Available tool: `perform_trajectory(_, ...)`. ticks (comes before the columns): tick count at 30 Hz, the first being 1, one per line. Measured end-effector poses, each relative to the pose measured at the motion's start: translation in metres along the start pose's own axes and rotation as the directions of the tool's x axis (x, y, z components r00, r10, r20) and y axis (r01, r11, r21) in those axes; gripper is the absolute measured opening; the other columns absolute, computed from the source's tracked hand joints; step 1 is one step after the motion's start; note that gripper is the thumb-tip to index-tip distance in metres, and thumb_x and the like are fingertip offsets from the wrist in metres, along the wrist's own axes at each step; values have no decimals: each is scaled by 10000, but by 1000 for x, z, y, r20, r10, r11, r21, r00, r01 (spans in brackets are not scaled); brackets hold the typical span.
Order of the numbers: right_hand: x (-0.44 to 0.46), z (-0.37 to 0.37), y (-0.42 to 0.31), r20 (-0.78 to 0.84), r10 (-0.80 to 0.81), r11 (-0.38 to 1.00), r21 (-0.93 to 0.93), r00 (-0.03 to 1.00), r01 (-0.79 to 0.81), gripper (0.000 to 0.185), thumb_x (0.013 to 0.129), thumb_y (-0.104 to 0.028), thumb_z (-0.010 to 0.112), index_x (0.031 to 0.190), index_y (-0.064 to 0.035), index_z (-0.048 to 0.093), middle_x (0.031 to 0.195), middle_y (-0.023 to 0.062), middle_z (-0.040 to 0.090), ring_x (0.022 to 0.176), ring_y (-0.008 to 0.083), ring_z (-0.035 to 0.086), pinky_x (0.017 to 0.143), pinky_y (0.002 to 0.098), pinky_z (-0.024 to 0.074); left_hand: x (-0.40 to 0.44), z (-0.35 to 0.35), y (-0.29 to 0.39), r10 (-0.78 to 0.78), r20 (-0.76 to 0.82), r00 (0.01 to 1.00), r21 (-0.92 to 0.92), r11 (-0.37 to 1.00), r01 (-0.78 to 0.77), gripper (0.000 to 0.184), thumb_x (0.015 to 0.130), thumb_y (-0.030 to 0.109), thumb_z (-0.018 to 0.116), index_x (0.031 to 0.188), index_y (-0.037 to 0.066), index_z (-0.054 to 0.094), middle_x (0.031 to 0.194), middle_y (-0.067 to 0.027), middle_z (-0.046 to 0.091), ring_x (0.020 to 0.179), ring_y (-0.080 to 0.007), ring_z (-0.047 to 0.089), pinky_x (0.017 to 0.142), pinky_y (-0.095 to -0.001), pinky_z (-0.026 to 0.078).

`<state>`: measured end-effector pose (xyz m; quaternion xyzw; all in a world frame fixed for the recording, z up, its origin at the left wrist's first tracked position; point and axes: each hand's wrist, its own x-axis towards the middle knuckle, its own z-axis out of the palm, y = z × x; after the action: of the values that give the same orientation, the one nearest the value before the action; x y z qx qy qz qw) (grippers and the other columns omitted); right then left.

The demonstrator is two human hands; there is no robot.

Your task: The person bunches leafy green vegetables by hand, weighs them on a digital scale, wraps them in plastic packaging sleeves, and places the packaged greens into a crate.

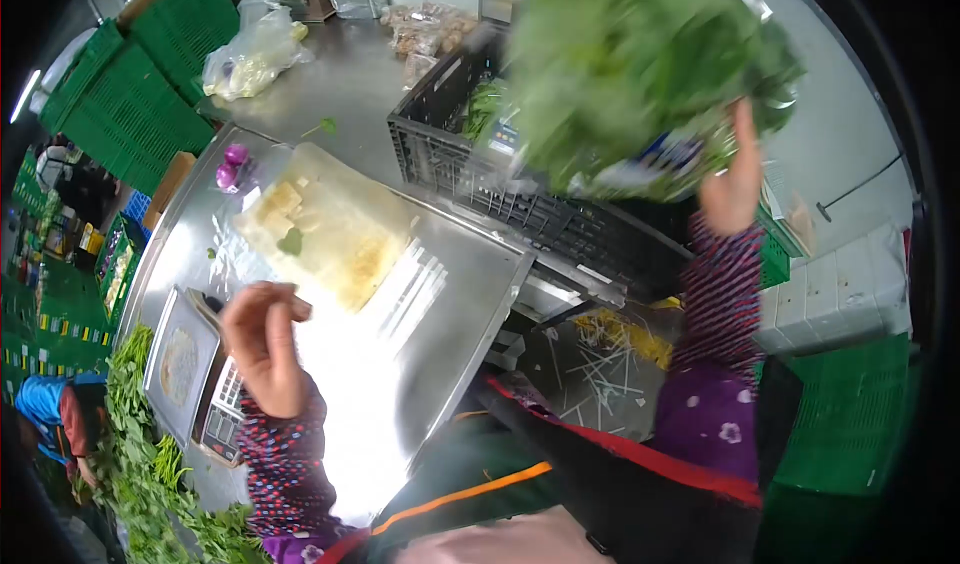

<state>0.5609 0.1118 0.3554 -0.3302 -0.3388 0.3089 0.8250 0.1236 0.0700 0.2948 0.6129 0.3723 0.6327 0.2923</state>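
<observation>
My right hand (pixel 738 179) is raised at the upper right, gripping a clear plastic bag of leafy greens (pixel 630 74) from its right side. Motion blurs the greens, which hang over a black plastic crate (pixel 440 154) with some green vegetables in it. My left hand (pixel 265 349) hovers over the steel table (pixel 345 414) near a digital scale (pixel 222 414). Its fingers are loosely curved, with a gap to the thumb and nothing seen between them. A yellowed, stained cutting board (pixel 345 264) lies beyond it, bearing pale pieces and a leaf.
Two purple onions (pixel 230 167) and a bag of pale vegetables (pixel 255 54) are on the table. Leafy stalks (pixel 135 444) pile at the left, near another person (pixel 60 424). Green crates (pixel 130 74) are stacked behind. Straps and scraps (pixel 605 364) litter the floor.
</observation>
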Motion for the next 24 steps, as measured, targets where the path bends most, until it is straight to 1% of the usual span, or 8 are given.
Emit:
perform_trajectory(5, 96, -107, 12, -12, 286, 920, -275, 958, -278, 313, 847, -286, 570, 1051, -49, 550, 1001, 75, 605, 880, 209, 589, 753, 365, 486, -57, 12, -91, -345, -135, 929, 79, 931, 357, 267, 861, 7, 485, 1116, -6, 410, 917, -93, 564, 689, -129, 545, 628, -239, 457)
perform_trajectory(10, 130, -266, 126, -467, 720, 369, -368, 513, -854, 754, 722, -457, 656, 1274, -29, 372, 1269, 133, 438, 1120, 295, 455, 916, 422, 369, -94, 13, -117, -471, -279, 837, 34, 866, 499, 292, 860, 4, 474, 1140, 4, 394, 911, -89, 561, 680, -125, 544, 614, -235, 456)
perform_trajectory(11, 150, -333, 179, -541, 263, -44, -834, 799, -550, 1044, 629, -568, 677, 1367, -29, 171, 1348, 203, 310, 1218, 339, 345, 981, 408, 310, -100, 12, -122, -492, -304, 816, 17, 854, 521, 295, 860, 1, 471, 1144, 5, 392, 910, -87, 560, 680, -124, 544, 611, -235, 456)
perform_trajectory(12, 116, -259, 171, -435, 323, -258, -895, 840, -364, 1206, 565, -631, 679, 1385, -39, 22, 1382, 245, 207, 1260, 348, 279, 1024, 399, 247, -106, 11, -126, -507, -337, 793, 1, 842, 539, 298, 859, -1, 467, 1147, 7, 391, 909, -86, 560, 679, -123, 544, 609, -235, 455)
perform_trajectory(16, 99, -249, 233, -203, 585, -237, -969, 785, -74, 1039, 617, -508, 717, 1353, -1, 188, 1331, 197, 324, 1189, 301, 377, 946, 374, 356, -148, 14, -137, -630, -399, 667, -142, 761, 633, 315, 866, 9, 414, 1178, 6, 372, 915, -74, 545, 700, -142, 547, 615, -258, 463)
perform_trajectory(17, 107, -253, 236, 67, 720, 83, -996, 691, 10, 985, 618, -567, 678, 1313, 15, 291, 1303, 204, 372, 1177, 318, 397, 945, 371, 362, -159, 18, -137, -618, -375, 691, -155, 777, 611, 316, 876, 39, 425, 1186, 14, 373, 914, -75, 542, 712, -154, 555, 632, -272, 472)
perform_trajectory(20, 159, -206, 271, -241, 701, -701, -403, 671, 588, 717, 764, -597, 486, 1252, -74, 439, 1237, 140, 482, 1084, 294, 489, 919, 344, 397, -189, 23, -132, -664, -359, 656, -126, 731, 671, 357, 872, 79, 465, 1211, 29, 365, 938, -82, 529, 738, -139, 556, 650, -261, 474)
perform_trajectory(24, 180, -56, 259, 608, 380, 176, -788, 697, 590, 459, 878, -267, 500, 1222, 31, 442, 1256, 172, 447, 1141, 269, 444, 1001, 343, 294, -248, -17, -90, -677, -539, 502, -120, 651, 749, 365, 841, 88, 513, 1185, 39, 402, 988, -81, 527, 804, -139, 551, 684, -253, 465)
